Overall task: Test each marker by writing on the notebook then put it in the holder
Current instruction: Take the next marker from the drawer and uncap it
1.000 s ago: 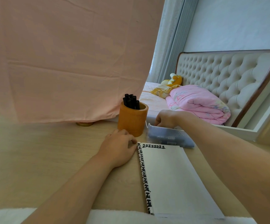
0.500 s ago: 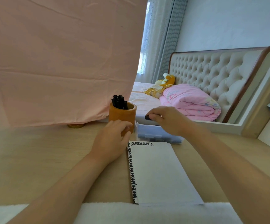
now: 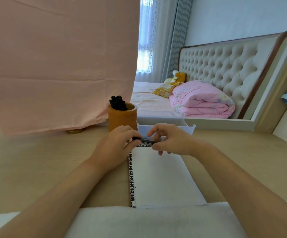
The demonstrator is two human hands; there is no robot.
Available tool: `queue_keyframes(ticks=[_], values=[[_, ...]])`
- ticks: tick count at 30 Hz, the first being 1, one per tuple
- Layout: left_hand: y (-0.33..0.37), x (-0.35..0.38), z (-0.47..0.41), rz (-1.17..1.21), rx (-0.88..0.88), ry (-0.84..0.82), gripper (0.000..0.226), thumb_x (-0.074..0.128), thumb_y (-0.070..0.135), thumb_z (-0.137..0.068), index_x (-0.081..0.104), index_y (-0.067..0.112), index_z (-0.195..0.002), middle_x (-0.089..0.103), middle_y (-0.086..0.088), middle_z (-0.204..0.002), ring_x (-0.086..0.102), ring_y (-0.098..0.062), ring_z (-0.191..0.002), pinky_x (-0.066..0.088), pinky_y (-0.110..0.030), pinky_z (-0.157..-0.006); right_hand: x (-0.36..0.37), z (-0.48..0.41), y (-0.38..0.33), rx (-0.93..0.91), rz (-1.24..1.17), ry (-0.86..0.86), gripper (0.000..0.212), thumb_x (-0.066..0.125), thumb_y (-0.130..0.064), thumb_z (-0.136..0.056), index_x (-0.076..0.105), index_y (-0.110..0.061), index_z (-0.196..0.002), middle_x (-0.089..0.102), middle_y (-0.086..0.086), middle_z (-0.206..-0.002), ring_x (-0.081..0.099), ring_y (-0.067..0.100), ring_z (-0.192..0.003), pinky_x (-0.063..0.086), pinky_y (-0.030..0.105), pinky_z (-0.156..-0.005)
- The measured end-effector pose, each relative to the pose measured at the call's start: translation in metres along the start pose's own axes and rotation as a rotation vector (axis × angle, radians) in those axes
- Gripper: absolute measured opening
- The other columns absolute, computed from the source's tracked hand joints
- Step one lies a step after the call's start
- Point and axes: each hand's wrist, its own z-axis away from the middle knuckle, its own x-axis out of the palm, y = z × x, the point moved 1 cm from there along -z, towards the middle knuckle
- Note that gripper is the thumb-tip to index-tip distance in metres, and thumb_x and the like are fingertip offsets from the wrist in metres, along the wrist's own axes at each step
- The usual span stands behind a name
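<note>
I saw both hands meet over the top edge of the notebook point(image 3: 163, 176), sharing one black marker point(image 3: 143, 140) held level, just above the page and not touching it as far as I could tell. Left hand point(image 3: 117, 145) had its fingers curled round the marker's left end. Right hand point(image 3: 172, 141) pinched the right end, with one finger lifted clear; which fingers did the pinching I could not tell. Cap on or off: could not tell, the ends were hidden. The notebook lay open and flat on the table point(image 3: 36, 169), its page blank white, with a black-and-white patterned edge down its left side. The holder point(image 3: 122, 117), an orange cup, stood upright just behind the left hand, with several black markers point(image 3: 118, 103) standing in it and leaning left. A white tray point(image 3: 165, 124) sat just right of the holder, behind both hands; I could not see what was in it. A pink cloth point(image 3: 53, 66) hung behind the table on the left, with a gold round base point(image 3: 75, 130) under its edge. A white towel point(image 3: 139, 220) ran along the near edge, touching the notebook's bottom. In the background I saw a bed with a folded pink quilt point(image 3: 201, 98), a yellow plush point(image 3: 177, 78) and a tufted headboard point(image 3: 225, 66).
</note>
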Motion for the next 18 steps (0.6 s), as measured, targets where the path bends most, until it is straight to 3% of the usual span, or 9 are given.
queue_keyframes(ticks=[5, 10, 12, 15, 18], values=[[-0.014, -0.004, 0.004, 0.078, -0.144, 0.056, 0.012, 0.061, 0.031, -0.094, 0.068, 0.031, -0.103, 0.061, 0.021, -0.092, 0.054, -0.002, -0.086, 0.043, -0.021, -0.072, -0.006, 0.001, 0.015, 0.02, -0.125, 0.036, 0.022, 0.071, -0.004, -0.086, 0.07, -0.016, -0.104, 0.071, -0.001, -0.079, 0.066, 0.016, -0.063, 0.048, 0.023, -0.052], [-0.008, -0.002, 0.004, 0.076, -0.146, -0.009, 0.013, 0.06, 0.037, -0.094, 0.067, 0.036, -0.104, 0.062, 0.019, -0.086, 0.054, 0.0, -0.082, 0.042, -0.02, -0.065, -0.009, 0.002, 0.011, 0.016, -0.537, 0.133, 0.016, 0.068, -0.006, -0.09, 0.073, -0.01, -0.105, 0.069, 0.006, -0.075, 0.061, 0.019, -0.066, 0.052, 0.029, -0.061], [0.001, -0.001, 0.002, 0.048, -0.093, -0.051, 0.016, 0.057, 0.042, -0.093, 0.068, 0.037, -0.103, 0.062, 0.019, -0.085, 0.053, -0.001, -0.082, 0.046, -0.025, -0.064, -0.006, 0.002, 0.005, 0.013, -0.653, 0.134, 0.013, 0.063, -0.013, -0.094, 0.07, -0.009, -0.104, 0.071, 0.007, -0.085, 0.066, 0.024, -0.077, 0.056, 0.035, -0.072], [0.011, -0.001, -0.001, 0.034, -0.033, -0.096, 0.024, 0.049, 0.049, -0.093, 0.068, 0.038, -0.102, 0.063, 0.021, -0.087, 0.052, -0.002, -0.084, 0.049, -0.032, -0.066, -0.001, -0.001, -0.004, -0.001, -0.711, 0.126, 0.015, 0.047, -0.02, -0.104, 0.06, -0.012, -0.106, 0.073, 0.014, -0.106, 0.07, 0.032, -0.102, 0.055, 0.048, -0.092], [0.007, -0.001, 0.0, 0.016, -0.044, -0.047, 0.026, 0.044, 0.053, -0.094, 0.064, 0.039, -0.105, 0.063, 0.022, -0.092, 0.053, 0.0, -0.085, 0.05, -0.028, -0.066, -0.002, -0.001, -0.01, -0.023, -0.583, 0.141, 0.016, 0.039, -0.025, -0.107, 0.052, -0.019, -0.111, 0.069, 0.007, -0.086, 0.07, 0.025, -0.084, 0.056, 0.043, -0.085]])
